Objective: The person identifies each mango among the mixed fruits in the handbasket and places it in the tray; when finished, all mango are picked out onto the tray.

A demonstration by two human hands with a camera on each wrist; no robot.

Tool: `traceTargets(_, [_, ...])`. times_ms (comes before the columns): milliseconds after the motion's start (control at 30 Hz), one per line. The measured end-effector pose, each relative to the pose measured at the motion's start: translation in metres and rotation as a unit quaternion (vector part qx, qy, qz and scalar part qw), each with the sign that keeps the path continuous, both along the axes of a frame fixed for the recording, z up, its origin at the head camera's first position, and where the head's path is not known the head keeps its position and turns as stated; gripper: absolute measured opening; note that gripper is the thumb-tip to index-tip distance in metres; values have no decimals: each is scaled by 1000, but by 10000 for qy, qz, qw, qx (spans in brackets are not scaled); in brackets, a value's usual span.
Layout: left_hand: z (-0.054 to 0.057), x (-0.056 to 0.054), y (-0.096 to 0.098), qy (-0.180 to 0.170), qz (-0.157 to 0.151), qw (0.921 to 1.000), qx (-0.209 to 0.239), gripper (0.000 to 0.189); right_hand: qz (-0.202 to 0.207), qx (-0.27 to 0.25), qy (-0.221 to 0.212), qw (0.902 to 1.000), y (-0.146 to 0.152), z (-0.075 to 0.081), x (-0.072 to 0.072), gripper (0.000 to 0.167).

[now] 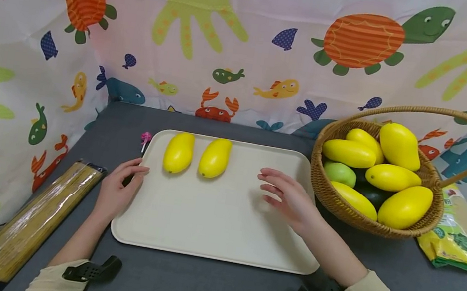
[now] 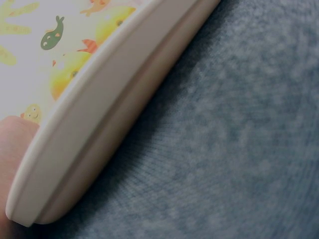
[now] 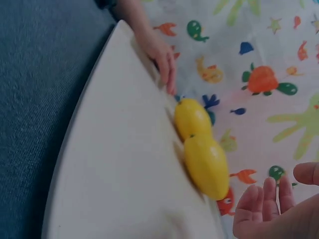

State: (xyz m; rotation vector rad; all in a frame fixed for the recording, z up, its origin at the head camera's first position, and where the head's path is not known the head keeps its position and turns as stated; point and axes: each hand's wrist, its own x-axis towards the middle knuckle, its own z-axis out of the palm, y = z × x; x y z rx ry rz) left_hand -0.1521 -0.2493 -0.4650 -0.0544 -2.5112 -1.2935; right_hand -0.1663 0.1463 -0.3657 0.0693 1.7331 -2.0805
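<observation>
Two yellow mangoes [image 1: 178, 153] [image 1: 215, 158] lie side by side on the far left part of a cream tray [image 1: 221, 224]. At the tray's left rim rests my left hand [image 1: 119, 189], its fingertips over the edge and holding nothing up. My right hand [image 1: 286, 198] hovers above the tray's right side, its fingers loosely spread and nothing in them. In the right wrist view, that right hand [image 3: 279, 209] shows at the lower right, beyond the nearer mango [image 3: 205, 167]. The left wrist view shows the tray's side wall [image 2: 99, 114] close up.
A wicker basket [image 1: 316, 178] with a tall handle holds several mangoes, a green fruit and a dark one, right of the tray. Behind it lies a yellow-green packet [image 1: 464, 235]. A long pack of noodles [image 1: 38, 212] lies at left, and a small pink item [image 1: 146, 138] behind the tray corner.
</observation>
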Motion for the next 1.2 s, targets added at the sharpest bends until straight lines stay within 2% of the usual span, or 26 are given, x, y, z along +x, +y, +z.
traceTargets(67, [0, 0, 0, 7, 7, 10000, -13, 25, 128, -89, 262, 9995, 10, 10, 9, 22])
traceTargets(200, [0, 0, 1, -30, 46, 10000, -7, 25, 313, -7, 1031, 9942, 33, 32, 24, 17])
traceTargets(267, [0, 0, 1, -58, 63, 10000, 3, 25, 409, 340, 1476, 9876, 46, 44, 29, 17])
traceTargets(333, [-1, 0, 2, -77, 72, 9999, 4, 25, 496, 905, 2015, 9740, 59, 56, 32, 18])
traceTargets(400, [-1, 1, 2, -96, 78, 9999, -8, 26, 569, 1543, 2520, 9536, 73, 67, 31, 20])
traceTargets(500, [0, 2, 2, -122, 102, 9999, -49, 26, 567, 2646, 3074, 9123, 93, 84, 24, 23])
traceTargets(567, [0, 1, 1, -117, 106, 9998, -82, 26, 501, 3449, 3146, 8829, 105, 94, 16, 27])
traceTargets(700, [0, 0, 1, -75, 95, 9999, -70, 25, 517, 4897, 3095, 8135, 124, 110, -5, 33])
traceTargets(800, [-1, 0, 0, -43, 88, 9999, -37, 25, 701, 5518, 3269, 7640, 133, 115, -23, 35])
traceTargets(867, [-1, 0, 0, -28, 86, 10000, -31, 25, 853, 5774, 3390, 7378, 137, 115, -35, 35])
traceTargets(933, [-1, 0, 0, -25, 87, 10000, -23, 24, 1020, 5982, 3380, 7194, 142, 114, -47, 38])
traceTargets(967, [-1, 0, 0, -28, 87, 10000, -15, 24, 1110, 6067, 3320, 7136, 144, 113, -53, 40])
traceTargets(1100, [0, 1, 1, -24, 81, 10000, -3, 24, 1436, 6322, 2837, 7065, 154, 107, -73, 51])
traceTargets(1200, [0, 1, 1, -30, 71, 10000, 3, 25, 1647, 6403, 2611, 7034, 161, 100, -83, 57])
